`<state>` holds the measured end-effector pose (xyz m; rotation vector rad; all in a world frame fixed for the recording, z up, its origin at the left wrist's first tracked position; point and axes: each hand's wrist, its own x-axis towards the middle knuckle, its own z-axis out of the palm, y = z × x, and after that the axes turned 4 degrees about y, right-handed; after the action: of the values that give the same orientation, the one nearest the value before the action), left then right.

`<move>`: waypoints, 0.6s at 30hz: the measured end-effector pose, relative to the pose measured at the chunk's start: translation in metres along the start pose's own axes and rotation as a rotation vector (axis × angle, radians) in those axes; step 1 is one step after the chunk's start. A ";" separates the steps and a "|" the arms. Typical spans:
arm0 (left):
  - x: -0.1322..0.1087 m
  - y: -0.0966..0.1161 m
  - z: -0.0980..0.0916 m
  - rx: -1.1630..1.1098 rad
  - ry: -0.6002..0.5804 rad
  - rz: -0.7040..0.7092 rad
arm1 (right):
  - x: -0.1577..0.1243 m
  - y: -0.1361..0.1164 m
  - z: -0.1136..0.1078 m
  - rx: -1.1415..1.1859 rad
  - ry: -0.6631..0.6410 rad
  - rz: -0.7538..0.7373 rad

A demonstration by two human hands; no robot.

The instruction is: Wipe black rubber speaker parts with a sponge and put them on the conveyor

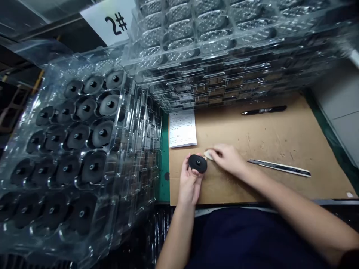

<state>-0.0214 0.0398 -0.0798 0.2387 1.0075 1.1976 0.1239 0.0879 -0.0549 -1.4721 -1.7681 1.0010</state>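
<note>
My left hand (190,183) holds a round black disc part (198,163) with a small centre hub, fingers curled round its lower edge, just above the brown cardboard mat (280,149). My right hand (228,158) is closed on a small pale beige piece (209,154), held right beside the disc's upper right edge. Both hands meet near the mat's front left area.
A stack of clear plastic trays (70,149) holding several black discs stands at the left. More stacked clear trays (224,45) fill the back. A printed paper slip (182,128), a black pen (265,110) and a metal blade tool (280,167) lie on the mat.
</note>
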 end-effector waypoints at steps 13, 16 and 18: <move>-0.043 0.019 0.040 0.124 -0.099 -0.173 | -0.045 -0.065 -0.041 -0.007 0.108 -0.199; -0.049 0.022 0.042 0.101 -0.098 -0.187 | -0.052 -0.068 -0.042 0.084 0.109 -0.265; -0.053 0.023 0.043 0.087 -0.065 -0.188 | -0.056 -0.070 -0.046 0.135 -0.042 -0.231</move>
<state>-0.0047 0.0183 -0.0138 0.2441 1.0032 0.9713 0.1369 0.0344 0.0287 -1.1423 -1.8136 1.0146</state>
